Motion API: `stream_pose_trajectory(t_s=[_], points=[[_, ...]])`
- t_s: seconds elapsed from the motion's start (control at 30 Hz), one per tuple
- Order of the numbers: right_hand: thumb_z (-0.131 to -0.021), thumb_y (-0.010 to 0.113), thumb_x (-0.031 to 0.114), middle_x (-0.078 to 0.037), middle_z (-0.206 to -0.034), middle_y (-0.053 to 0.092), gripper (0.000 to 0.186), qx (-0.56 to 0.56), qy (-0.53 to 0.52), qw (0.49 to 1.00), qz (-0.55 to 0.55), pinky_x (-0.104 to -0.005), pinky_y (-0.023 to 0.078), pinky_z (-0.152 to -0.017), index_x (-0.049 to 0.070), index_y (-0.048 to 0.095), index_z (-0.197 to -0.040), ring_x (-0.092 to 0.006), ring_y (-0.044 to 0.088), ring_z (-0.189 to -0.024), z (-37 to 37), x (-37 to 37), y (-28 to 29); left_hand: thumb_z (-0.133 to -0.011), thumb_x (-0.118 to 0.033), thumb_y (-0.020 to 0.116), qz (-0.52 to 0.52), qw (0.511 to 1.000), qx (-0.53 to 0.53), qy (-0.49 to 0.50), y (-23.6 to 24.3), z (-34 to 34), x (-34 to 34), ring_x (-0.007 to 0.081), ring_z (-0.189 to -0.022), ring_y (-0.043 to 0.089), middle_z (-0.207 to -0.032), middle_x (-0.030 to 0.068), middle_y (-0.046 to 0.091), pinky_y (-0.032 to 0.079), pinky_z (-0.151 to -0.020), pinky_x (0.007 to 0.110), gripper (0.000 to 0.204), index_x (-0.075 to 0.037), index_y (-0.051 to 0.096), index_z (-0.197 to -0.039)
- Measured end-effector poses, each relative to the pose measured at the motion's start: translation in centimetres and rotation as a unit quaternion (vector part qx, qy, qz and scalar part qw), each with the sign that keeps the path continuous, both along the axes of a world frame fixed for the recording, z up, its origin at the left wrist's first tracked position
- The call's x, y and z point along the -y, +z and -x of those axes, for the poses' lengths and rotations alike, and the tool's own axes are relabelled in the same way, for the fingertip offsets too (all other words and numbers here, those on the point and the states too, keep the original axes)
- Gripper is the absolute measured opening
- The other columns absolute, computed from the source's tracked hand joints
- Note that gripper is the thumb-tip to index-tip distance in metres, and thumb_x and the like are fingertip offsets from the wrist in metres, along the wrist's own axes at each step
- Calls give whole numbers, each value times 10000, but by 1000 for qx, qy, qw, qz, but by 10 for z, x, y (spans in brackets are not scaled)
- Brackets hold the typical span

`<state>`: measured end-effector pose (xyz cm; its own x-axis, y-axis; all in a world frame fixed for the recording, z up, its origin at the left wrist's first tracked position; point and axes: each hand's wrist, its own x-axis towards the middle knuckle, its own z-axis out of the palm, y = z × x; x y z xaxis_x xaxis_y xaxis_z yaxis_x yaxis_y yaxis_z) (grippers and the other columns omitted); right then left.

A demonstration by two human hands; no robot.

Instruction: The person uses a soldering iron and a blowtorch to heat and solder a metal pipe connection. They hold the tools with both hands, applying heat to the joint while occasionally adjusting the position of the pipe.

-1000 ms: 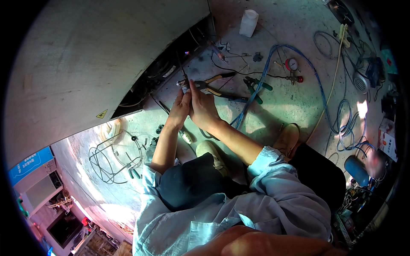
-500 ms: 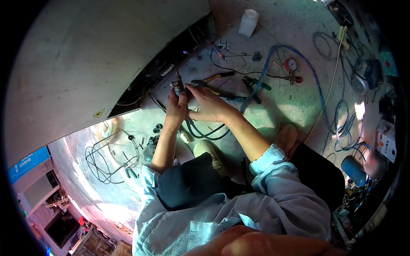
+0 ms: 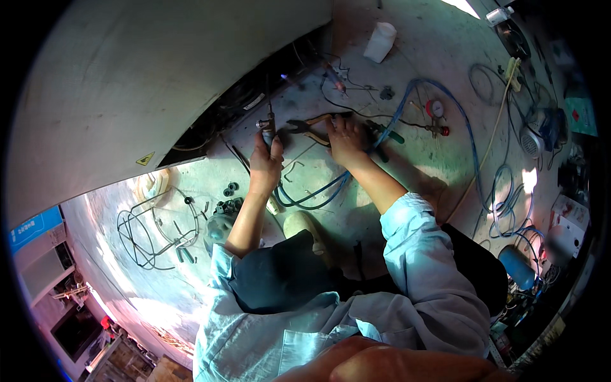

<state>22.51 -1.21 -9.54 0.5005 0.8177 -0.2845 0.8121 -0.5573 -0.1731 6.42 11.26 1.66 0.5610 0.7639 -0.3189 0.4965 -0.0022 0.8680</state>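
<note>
My left hand (image 3: 265, 163) is wrapped round the grip of a gas torch (image 3: 267, 132), which has a metal valve body and a thin tube pointing up toward the cabinet. A small blue glow shows near the tube's tip. Over the handles of a pair of pliers (image 3: 310, 127) lies my right hand (image 3: 347, 141), its fingers curled across them; the palm hides part of one handle. The pliers have dark jaws and orange-and-black handles spread apart on the floor. Blue hoses (image 3: 318, 202) loop below my hands. Green-handled pliers (image 3: 389, 132) lie partly behind my right hand.
A large pale cabinet (image 3: 140, 83) fills the upper left, its dark underside facing me. On the floor are a red pressure gauge (image 3: 435, 109), a white container (image 3: 380, 42), a bent wire frame (image 3: 137, 235) and a blue cylinder (image 3: 516, 267). Hoses trail at right.
My right hand has left the torch and moved right onto the pliers' handles. My left hand still holds the torch. The whole view has shifted slightly.
</note>
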Motion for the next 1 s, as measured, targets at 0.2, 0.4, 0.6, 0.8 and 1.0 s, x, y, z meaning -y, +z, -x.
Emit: stream_pose_trajectory(t_s=[0.2, 0.4, 0.6, 0.8, 1.0], points=[[-642, 799, 367, -142, -1376, 354, 963, 44, 43, 998, 12, -474, 295, -1007, 128, 300, -1430, -291, 388, -1199, -8, -6, 9, -957, -253, 492, -22, 1000, -3, -6, -9, 3, -3, 90, -497, 484, -635, 3, 501, 405, -447, 257, 264, -45, 447, -1113], [-613, 778, 362, -107, -1255, 451, 851, 73, 75, 994, 10, -470, 301, -974, 130, 419, -1349, -259, 413, -1151, -11, -12, 4, -954, -258, 501, -99, 995, -4, -22, -23, 6, -7, 99, -484, 483, -641, 12, 505, 406, -439, 268, 326, -39, 428, -1183], [-672, 690, 253, -122, -1144, 539, 482, 56, 63, 995, 52, -421, 345, -948, 100, 541, -1104, -263, 481, -1072, -3, -19, 4, -937, -290, 504, -89, 995, -43, -13, -21, 6, -5, 334, -701, 568, -773, 172, 586, 442, -604, 406, 380, -46, 423, -1217], [-736, 594, 214, -153, -1117, 565, 367, -50, -72, 996, 0, -472, 432, -909, 51, 568, -1063, -339, 554, -1047, 6, -31, -15, -932, -295, 495, -108, 992, -60, -16, -5, 0, -4, 457, -774, 603, -803, 256, 621, 458, -657, 487, 396, -51, 410, -1231], [-840, 597, 284, -153, -939, 652, 301, -434, -172, 881, 79, -404, 478, -833, 5, 638, -948, -255, 617, -934, 9, -38, 8, -930, -297, 500, -110, 992, -69, -2, -4, 5, -3, 455, -790, 609, -811, 262, 624, 466, -662, 485, 397, -53, 413, -1230]])
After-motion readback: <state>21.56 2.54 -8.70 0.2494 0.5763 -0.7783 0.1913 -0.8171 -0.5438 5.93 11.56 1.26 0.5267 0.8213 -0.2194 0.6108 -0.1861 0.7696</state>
